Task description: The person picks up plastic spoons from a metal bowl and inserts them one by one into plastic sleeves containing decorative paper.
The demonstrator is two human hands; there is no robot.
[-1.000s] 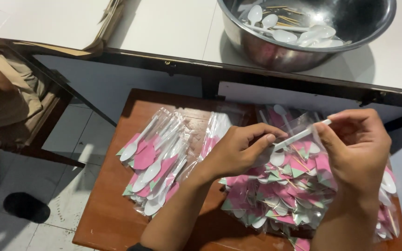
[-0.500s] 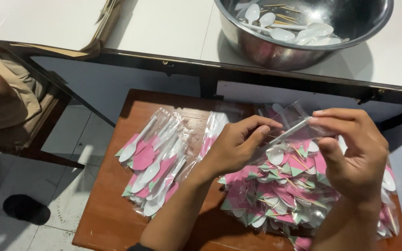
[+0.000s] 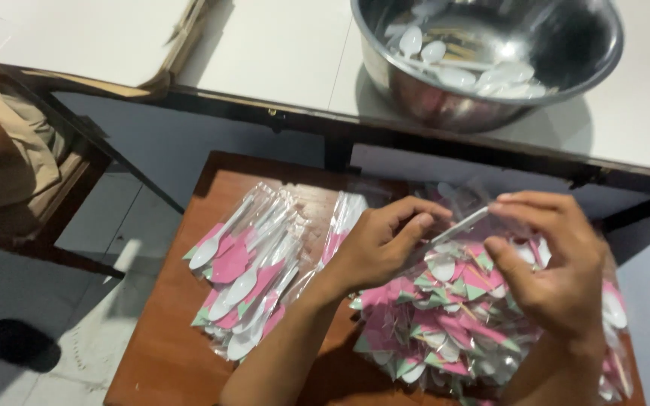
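white desk (image 3: 280,53) carries steel bowl (image 3: 483,56) of spoons, unchanged | wooden stool (image 3: 182,331): left strip bare, packet pile (image 3: 445,338) overhangs right edge | hands: right (image 3: 558,271) higher than before, left (image 3: 381,240) steady, both pinching one clear spoon packet (image 3: 460,224) above pile

A white tabletop (image 3: 280,53) on a dark frame is stretching across the top, and light is glinting off a steel bowl (image 3: 490,60) sitting on it. Below, a brown wooden stool top (image 3: 167,346) is standing over pale floor tiles (image 3: 84,308), with a wooden chair (image 3: 54,203) sitting at the left.
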